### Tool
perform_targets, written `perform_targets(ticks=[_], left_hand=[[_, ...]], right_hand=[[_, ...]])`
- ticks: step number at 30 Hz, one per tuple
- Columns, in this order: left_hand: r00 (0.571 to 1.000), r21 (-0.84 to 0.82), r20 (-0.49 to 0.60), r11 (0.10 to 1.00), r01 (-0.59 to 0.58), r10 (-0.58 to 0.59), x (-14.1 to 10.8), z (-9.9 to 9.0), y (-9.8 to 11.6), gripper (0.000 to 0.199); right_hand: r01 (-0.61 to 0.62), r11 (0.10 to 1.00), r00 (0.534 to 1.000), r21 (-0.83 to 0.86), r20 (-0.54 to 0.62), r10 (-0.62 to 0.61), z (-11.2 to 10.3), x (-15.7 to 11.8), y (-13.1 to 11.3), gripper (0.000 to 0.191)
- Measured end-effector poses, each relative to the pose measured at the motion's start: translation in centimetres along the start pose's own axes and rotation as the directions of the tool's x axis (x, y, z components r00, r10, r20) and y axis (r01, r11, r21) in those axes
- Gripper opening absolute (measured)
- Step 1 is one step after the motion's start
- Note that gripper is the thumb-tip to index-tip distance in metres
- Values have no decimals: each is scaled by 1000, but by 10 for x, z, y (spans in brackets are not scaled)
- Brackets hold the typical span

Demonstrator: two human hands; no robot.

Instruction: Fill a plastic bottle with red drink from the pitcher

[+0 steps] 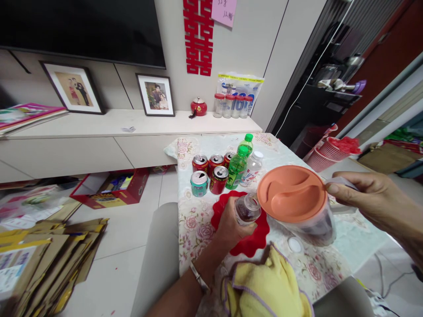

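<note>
My left hand [228, 226] is wrapped round a clear bottle [247, 213] that holds dark liquid, its uncapped mouth tilted toward the pitcher. Beneath it lies a red scalloped tray [256, 244]. With my right hand [370, 189] I grip the handle of a clear pitcher [317, 231], which has an orange lid [292, 196] and dark liquid inside. The pitcher is tipped left, its lid edge close to the bottle mouth; whether liquid is flowing cannot be made out. A white cap [295, 245] lies on the tablecloth, below the pitcher.
Behind the tray stand several red cans [219, 179], a teal can [199, 183], two green bottles [237, 168] and a clear white-capped bottle [253, 167]. A yellow cloth [269, 286] lies at the near edge of the flowered tablecloth [194, 224]. Flattened cardboard [66, 246] covers the floor at left.
</note>
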State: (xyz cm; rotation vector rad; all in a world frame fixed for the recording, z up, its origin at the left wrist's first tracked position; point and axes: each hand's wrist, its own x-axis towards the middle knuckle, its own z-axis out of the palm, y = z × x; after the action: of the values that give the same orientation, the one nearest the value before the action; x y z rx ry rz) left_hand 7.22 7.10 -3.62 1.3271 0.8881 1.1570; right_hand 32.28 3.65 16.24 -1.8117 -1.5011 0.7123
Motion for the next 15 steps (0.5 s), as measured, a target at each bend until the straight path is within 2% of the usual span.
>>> perform_targets(ticks=[15], left_hand=[[1000, -1, 21, 1000, 6, -6, 0, -1, -2, 58]], right_hand=[[11, 1000, 1000, -29, 16, -10, 1, -1, -2, 65]])
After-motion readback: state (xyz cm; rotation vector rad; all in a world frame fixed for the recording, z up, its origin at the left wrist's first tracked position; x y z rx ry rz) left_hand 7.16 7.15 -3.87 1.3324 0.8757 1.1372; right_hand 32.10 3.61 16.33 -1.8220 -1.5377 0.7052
